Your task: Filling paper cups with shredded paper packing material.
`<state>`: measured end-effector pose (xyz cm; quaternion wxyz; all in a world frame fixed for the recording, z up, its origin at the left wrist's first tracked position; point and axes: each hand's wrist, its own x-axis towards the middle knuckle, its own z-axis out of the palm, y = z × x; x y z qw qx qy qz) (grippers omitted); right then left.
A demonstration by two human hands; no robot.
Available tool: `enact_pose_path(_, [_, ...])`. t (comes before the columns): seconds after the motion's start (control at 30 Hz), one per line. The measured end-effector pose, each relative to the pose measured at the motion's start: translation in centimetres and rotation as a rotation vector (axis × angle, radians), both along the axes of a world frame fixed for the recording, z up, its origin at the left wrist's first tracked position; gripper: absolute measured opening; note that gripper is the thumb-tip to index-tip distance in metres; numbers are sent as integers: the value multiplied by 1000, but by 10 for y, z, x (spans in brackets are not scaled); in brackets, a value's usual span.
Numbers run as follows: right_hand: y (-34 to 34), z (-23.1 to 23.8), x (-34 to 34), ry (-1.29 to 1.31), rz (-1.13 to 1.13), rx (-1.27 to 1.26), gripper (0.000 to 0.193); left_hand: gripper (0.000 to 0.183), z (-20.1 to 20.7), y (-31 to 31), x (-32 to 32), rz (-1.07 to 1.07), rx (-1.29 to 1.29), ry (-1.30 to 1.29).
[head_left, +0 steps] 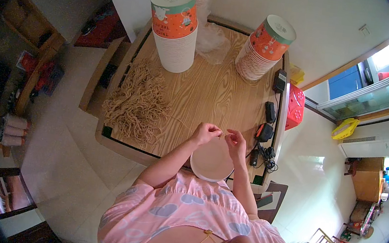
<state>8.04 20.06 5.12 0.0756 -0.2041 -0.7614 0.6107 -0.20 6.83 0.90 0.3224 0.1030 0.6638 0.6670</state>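
Observation:
My left hand (208, 133) and my right hand (236, 144) are close together at the table's near side, each in a pinch. Between their fingertips is a short bit of tan twine, too small to make out clearly. A thin strand runs from my left hand to a loose heap of tan twine (139, 101) on the left of the table. Just below my hands, against my body, is a white paper bucket (212, 164), its pale round face toward me. My hands partly cover its upper rim.
On the wood-grain table (202, 93) stand two tall stacks of upturned paper buckets, one left (174, 47) and one right (262, 52), orange and green on top. A clear plastic bag (211, 42) lies between them. Black adapters and cables (263, 151) line the right edge, beside a red stool (295, 107).

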Motion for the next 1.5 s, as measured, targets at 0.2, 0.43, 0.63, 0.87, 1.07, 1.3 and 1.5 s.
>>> enact_pose_path(0.2, [4,-4,0,-59,27,7,9,9,3,-1,0,-8,12,-43])
enact_pose_path(0.43, [4,-6,-1,-100,30,117,10,9,-4,1,-1,-1,5,-10])
enact_pose_path(0.63, [2,0,-2,-95,40,173,10,8,-2,-1,-1,-42,-31,77])
enact_pose_path(0.87, [2,1,-2,-49,24,189,7,13,-12,0,1,60,136,48])
enact_pose_path(1.07, [3,1,-1,-49,16,228,8,17,22,-9,0,-93,-83,416])
enact_pose_path(1.3, [1,3,-1,-41,21,242,9,17,38,-10,6,-81,-231,742])
enact_pose_path(1.5, [-3,11,1,-47,15,353,7,11,31,-6,10,-14,-255,687])
